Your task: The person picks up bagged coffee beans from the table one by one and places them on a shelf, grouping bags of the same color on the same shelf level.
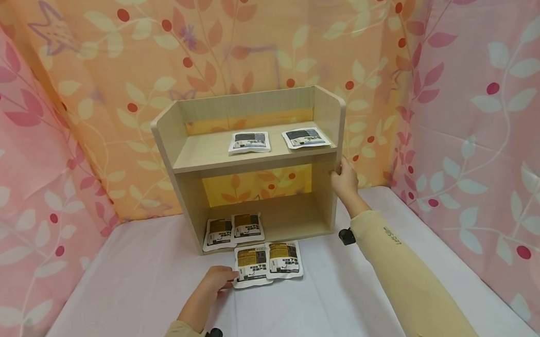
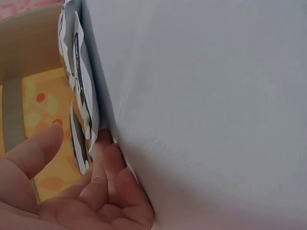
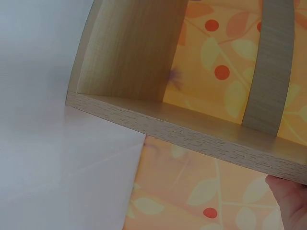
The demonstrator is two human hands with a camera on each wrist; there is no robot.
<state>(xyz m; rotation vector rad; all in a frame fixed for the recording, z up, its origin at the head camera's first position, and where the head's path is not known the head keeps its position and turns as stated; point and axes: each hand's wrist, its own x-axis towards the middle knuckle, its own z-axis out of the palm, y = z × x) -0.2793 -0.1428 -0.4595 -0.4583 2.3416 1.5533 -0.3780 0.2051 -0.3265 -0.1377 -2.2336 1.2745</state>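
Observation:
A two-tier wooden shelf [image 1: 251, 162] stands on a table covered in a white cloth [image 1: 119, 281]. Two foil packets [image 1: 252, 265] [image 1: 283, 259] lie side by side on the cloth just in front of it. My left hand [image 1: 227, 278] rests on the cloth with its fingertips against the left packet's near corner. In the left wrist view the fingers [image 2: 103, 158] touch that packet's edge [image 2: 79, 81] and the thumb stands apart. My right hand [image 1: 342, 173] grips the shelf's right side panel at mid height. Only a bit of that hand [image 3: 290, 201] shows below the panel edge [image 3: 192, 134].
Two more packets [image 1: 249, 142] [image 1: 306, 137] lie on the upper board, and two [image 1: 219, 232] [image 1: 248, 226] lie at the left of the lower bay. Leaf-patterned curtains [image 1: 479, 99] close in the table at the back and on both sides.

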